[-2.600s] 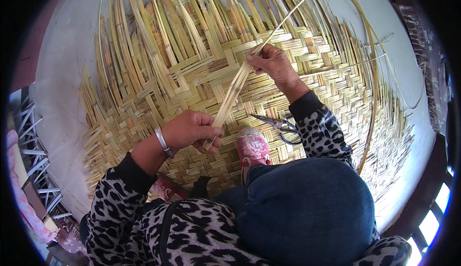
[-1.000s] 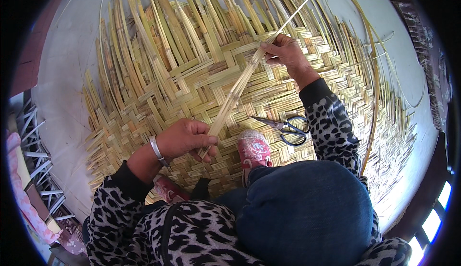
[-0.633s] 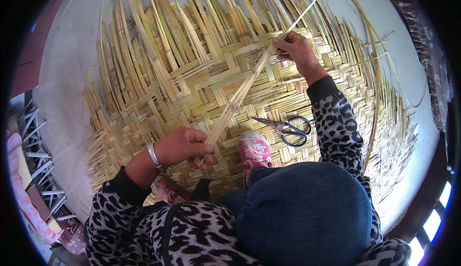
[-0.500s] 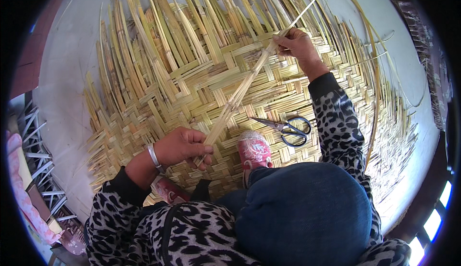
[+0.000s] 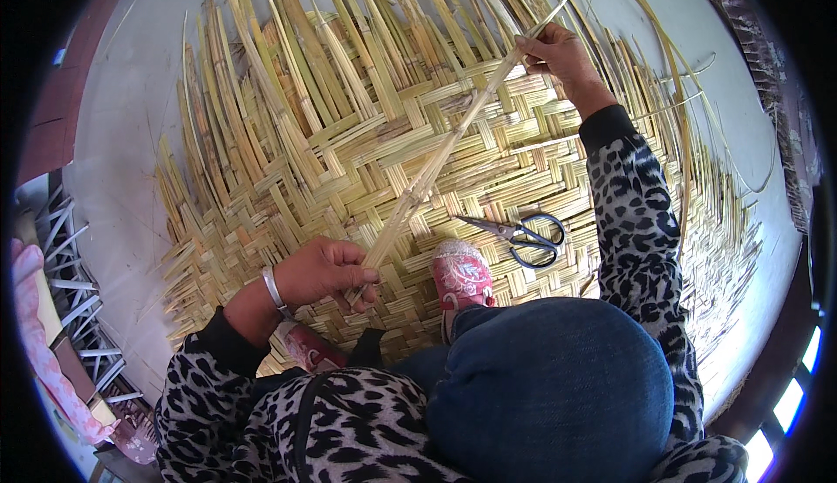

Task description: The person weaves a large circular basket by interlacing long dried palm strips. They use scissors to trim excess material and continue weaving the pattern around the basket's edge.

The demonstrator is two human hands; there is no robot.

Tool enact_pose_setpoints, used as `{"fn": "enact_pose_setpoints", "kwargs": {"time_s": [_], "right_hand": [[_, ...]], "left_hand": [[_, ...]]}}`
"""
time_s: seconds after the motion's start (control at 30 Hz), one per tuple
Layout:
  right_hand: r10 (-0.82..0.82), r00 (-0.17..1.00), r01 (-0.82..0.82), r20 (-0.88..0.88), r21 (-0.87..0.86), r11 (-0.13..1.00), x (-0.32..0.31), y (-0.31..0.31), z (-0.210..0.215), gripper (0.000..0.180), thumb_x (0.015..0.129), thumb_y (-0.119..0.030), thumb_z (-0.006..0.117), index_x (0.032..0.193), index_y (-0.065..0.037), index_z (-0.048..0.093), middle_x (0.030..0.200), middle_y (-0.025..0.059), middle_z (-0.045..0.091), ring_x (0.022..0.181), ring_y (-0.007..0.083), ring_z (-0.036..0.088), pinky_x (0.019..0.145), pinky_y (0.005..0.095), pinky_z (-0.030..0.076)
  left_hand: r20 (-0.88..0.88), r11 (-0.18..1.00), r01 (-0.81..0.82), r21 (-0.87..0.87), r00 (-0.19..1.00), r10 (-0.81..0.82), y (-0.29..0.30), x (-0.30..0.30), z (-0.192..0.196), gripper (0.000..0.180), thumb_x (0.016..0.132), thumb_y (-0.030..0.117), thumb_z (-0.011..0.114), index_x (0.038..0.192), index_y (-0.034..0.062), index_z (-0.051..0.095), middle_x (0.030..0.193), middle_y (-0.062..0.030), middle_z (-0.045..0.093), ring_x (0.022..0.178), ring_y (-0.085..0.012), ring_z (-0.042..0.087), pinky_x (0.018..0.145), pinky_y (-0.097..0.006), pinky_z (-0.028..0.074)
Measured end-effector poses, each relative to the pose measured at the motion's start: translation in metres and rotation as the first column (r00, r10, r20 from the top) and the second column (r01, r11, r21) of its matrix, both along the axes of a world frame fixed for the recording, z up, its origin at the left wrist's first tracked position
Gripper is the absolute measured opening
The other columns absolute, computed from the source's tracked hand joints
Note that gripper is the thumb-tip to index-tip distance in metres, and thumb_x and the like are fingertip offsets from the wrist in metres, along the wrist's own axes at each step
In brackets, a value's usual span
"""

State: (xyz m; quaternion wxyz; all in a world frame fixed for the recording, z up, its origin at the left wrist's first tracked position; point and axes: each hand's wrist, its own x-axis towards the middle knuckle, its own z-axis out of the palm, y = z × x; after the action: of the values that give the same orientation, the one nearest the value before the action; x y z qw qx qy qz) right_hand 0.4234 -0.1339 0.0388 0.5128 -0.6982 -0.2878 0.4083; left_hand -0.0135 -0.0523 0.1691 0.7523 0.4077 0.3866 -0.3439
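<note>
Pale split bamboo strips point(image 5: 453, 139), long and thin, bundled together: held slantwise above the mat, running from lower left to upper right, with one thin end continuing past the upper hand toward the top edge of the view.

Left hand point(image 5: 324, 272): fingers closed around the lower end of the strips, low over the mat, just left of the shoe. Silver bangle point(image 5: 273, 289) on the wrist.

Right hand point(image 5: 558, 54): fingers pinched shut on the upper part of the strips, arm stretched out across the weave. Hands well apart, one at each end of the bundle.

Large flat woven mat of yellow bamboo strips point(image 5: 540, 160): spread beneath the bundle, herringbone weave at the centre, loose unwoven ends fanning out at the far and left edges.

Black-handled scissors point(image 5: 523, 234): lying on the mat, blades closed, pointing left, just right of the shoe and below the right forearm.

Pink patterned shoe point(image 5: 460, 275): resting on the mat, toe pointing away.

Pale grey floor point(image 5: 122, 108): under and around the mat.

Blue denim knee point(image 5: 558, 387) and leopard-print sleeves point(image 5: 632, 213): in the foreground.
</note>
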Motion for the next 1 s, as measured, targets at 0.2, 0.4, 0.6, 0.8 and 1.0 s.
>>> {"fn": "enact_pose_setpoints", "kwargs": {"time_s": [0.2, 0.4, 0.6, 0.8, 1.0], "right_hand": [[-0.093, 0.992, 0.102, 0.085, -0.102, 0.990, 0.029, -0.004, 0.003, 0.021, 0.089, -0.027, 0.072, 0.092, -0.008, 0.065, 0.079, 0.0001, 0.067, 0.073, 0.0086, 0.064, 0.071, 0.0246, 0.055], [-0.017, 0.972, 0.079, -0.234, 0.256, 0.963, -0.011, -0.013, 0.041, 0.053, 0.092, -0.049, 0.061, 0.117, -0.002, 0.060, 0.108, 0.0134, 0.066, 0.102, 0.0194, 0.063, 0.092, 0.0358, 0.052], [0.495, 0.706, -0.481, -0.507, 0.171, 0.860, -0.140, -0.027, 0.055, 0.055, 0.085, -0.046, 0.071, 0.120, -0.004, 0.062, 0.108, 0.0096, 0.067, 0.100, 0.0208, 0.063, 0.088, 0.0359, 0.053], [0.296, 0.874, -0.316, -0.386, 0.011, 0.949, -0.152, -0.017, 0.037, 0.031, 0.090, -0.031, 0.070, 0.095, 0.000, 0.070, 0.073, 0.0045, 0.065, 0.068, 0.0091, 0.062, 0.063, 0.0233, 0.054], [0.200, 0.906, -0.242, -0.373, -0.069, 0.968, -0.147, -0.014, 0.031, 0.027, 0.091, -0.025, 0.070, 0.091, 0.002, 0.068, 0.070, 0.0051, 0.064, 0.062, 0.0101, 0.062, 0.057, 0.0243, 0.054]], "left_hand": [[0.001, 0.999, 0.011, 0.031, 1.000, -0.011, -0.002, -0.001, 0.001, 0.024, 0.094, 0.022, 0.064, 0.102, -0.0005, 0.066, 0.085, -0.0066, 0.071, 0.070, -0.0126, 0.068, 0.059, -0.024, 0.054], [0.137, 0.956, -0.007, 0.293, 0.990, -0.034, 0.002, 0.027, -0.003, 0.024, 0.094, 0.022, 0.063, 0.096, -0.0011, 0.065, 0.084, -0.0064, 0.071, 0.070, -0.0124, 0.069, 0.058, -0.023, 0.054], [0.305, 0.964, -0.105, 0.243, 0.952, 0.027, 0.005, 0.082, -0.023, 0.026, 0.095, 0.023, 0.060, 0.100, -0.0024, 0.064, 0.087, -0.0104, 0.071, 0.070, -0.0149, 0.069, 0.060, -0.024, 0.054], [0.209, 0.957, -0.206, 0.203, 0.964, 0.163, -0.001, 0.100, -0.046, 0.030, 0.099, 0.027, 0.055, 0.107, -0.0001, 0.063, 0.091, -0.0094, 0.069, 0.074, -0.0161, 0.069, 0.064, -0.026, 0.056], [0.246, 0.940, -0.199, 0.278, 0.960, 0.130, -0.003, 0.104, -0.062, 0.027, 0.099, 0.023, 0.053, 0.106, -0.0013, 0.063, 0.089, -0.0111, 0.070, 0.076, -0.0179, 0.071, 0.063, -0.027, 0.057]]}}
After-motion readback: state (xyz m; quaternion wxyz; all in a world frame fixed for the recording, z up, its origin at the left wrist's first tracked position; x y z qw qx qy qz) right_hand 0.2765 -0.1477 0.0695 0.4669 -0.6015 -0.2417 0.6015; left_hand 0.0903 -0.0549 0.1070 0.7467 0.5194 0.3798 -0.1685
